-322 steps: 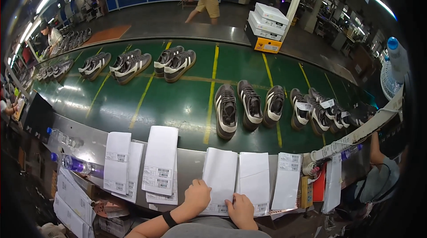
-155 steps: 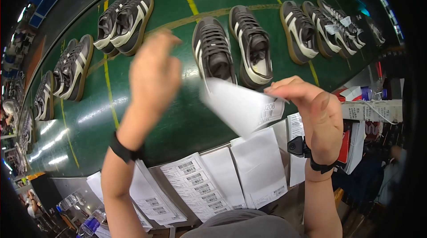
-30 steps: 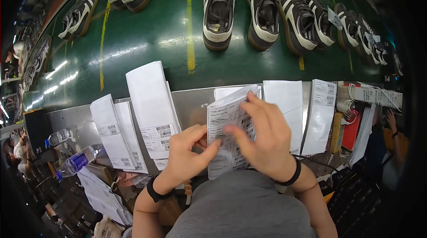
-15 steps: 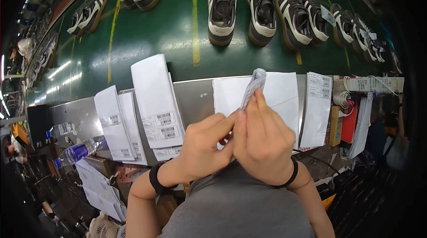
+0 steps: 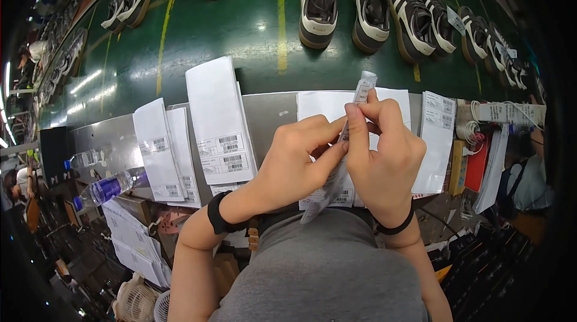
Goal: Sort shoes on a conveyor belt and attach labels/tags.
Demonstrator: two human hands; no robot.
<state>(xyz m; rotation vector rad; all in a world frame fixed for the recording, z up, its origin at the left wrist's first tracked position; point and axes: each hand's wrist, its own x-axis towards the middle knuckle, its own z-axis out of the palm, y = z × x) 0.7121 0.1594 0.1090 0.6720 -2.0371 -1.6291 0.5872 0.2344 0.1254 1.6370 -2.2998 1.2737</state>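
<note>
Both hands hold a thin, folded whitish strip with printing on it [image 5: 364, 88], its upper end sticking up above my fingers and a see-through tail hanging below. My left hand [image 5: 294, 156] pinches its middle between thumb and fingers. My right hand [image 5: 390, 156] grips it higher up, thumb against the near face. Under my hands lies a broad white sheet [image 5: 321, 99], largely covered by them; a barcode label shows near its lower edge. To the left are white label sheets in two stacks, a tall one [image 5: 216, 102] and a lower one [image 5: 156, 165].
Beyond the metal ledge [image 5: 273, 120] runs a green conveyor belt [image 5: 240, 51] carrying several dark shoes with white stripes [image 5: 320, 9]. Another label stack [image 5: 436, 147] lies right, beside a power strip [image 5: 458, 168] and cables. Plastic bottles [image 5: 105, 194] lie at the left.
My right hand has turned, its thumb now pressing the strip's near face. The strip's lower tail has come into sight below my hands. The view has shifted slightly, moving the shoes up and right.
</note>
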